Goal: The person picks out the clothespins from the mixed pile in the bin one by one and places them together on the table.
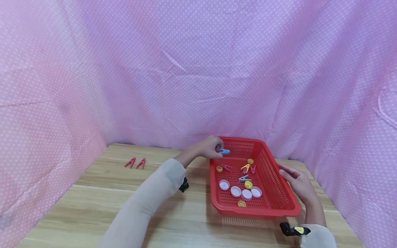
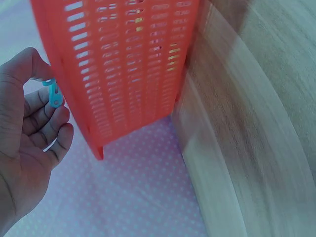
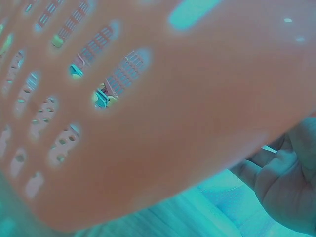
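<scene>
A light blue clothespin (image 1: 224,151) is pinched in my left hand (image 1: 210,147), at the back left rim of a red plastic basket (image 1: 260,213). The left wrist view shows the same clothespin (image 2: 56,96) between thumb and fingers, beside the slotted wall. My right hand (image 1: 299,182) holds the basket's right rim, with the thumb at the edge; its fingers are partly hidden there. Inside the basket lie a yellow clothespin (image 1: 246,167), a grey-blue clothespin (image 1: 244,178), a few pink clothespins (image 1: 226,167), several round white discs with clear rims (image 1: 246,195) and several yellow caps (image 1: 248,185).
Two red clothespins (image 1: 130,162) lie side by side on the left part of the wooden table (image 1: 102,193). Pink dotted cloth (image 1: 186,86) hangs behind and at both sides. Black wrist devices (image 1: 291,229) show at both sleeves.
</scene>
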Demonstrator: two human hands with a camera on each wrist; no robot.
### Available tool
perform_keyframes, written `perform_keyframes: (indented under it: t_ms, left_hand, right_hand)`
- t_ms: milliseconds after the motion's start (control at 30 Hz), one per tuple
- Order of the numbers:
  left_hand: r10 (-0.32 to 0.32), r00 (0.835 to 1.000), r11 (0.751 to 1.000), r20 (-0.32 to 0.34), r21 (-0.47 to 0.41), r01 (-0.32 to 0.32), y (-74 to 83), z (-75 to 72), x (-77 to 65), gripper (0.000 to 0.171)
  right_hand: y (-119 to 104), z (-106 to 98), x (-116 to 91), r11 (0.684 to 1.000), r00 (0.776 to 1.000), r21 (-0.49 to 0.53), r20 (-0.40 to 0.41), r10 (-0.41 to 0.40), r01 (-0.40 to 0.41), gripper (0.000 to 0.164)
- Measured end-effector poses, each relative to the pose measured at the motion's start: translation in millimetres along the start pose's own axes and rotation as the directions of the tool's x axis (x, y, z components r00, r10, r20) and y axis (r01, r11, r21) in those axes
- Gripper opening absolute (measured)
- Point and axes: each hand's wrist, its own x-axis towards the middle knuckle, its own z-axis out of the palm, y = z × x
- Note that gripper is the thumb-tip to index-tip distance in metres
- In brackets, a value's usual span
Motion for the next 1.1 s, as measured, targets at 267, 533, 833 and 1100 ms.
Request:
perform_keyframes:
  t_ms: [267,533,833,1100]
  left_hand:
    - [-0.024,0.997,0.999,-0.075,-0.044,0.021,-10.4,-10.1,-17.4,0.016]
    - [-0.059,0.989,0.996,-0.134,-0.077,0.049,-22.8,-18.4,-39.5,0.012]
    - [-0.105,0.98,0.992,-0.17,-0.084,0.091,-43.5,-18.9,-73.9,0.017]
    - [-0.21,0.96,0.974,-0.185,-0.127,0.189,-66.2,-13.9,-110.4,0.019]
  right_hand:
    - [0,0,-1,1.0,1.0,-0.004,0.006,0.02,-0.02,0.061]
    - [0,1,-2,1.0,1.0,0.0,0.0,-0.01,0.01,0.058]
    - [1,0,-1,1.0,1.0,0.009,0.0,-0.013,0.013,0.058]
    - [0,2,-1,0.999,1.0,0.016,-0.012,-0.029,0.029,0.057]
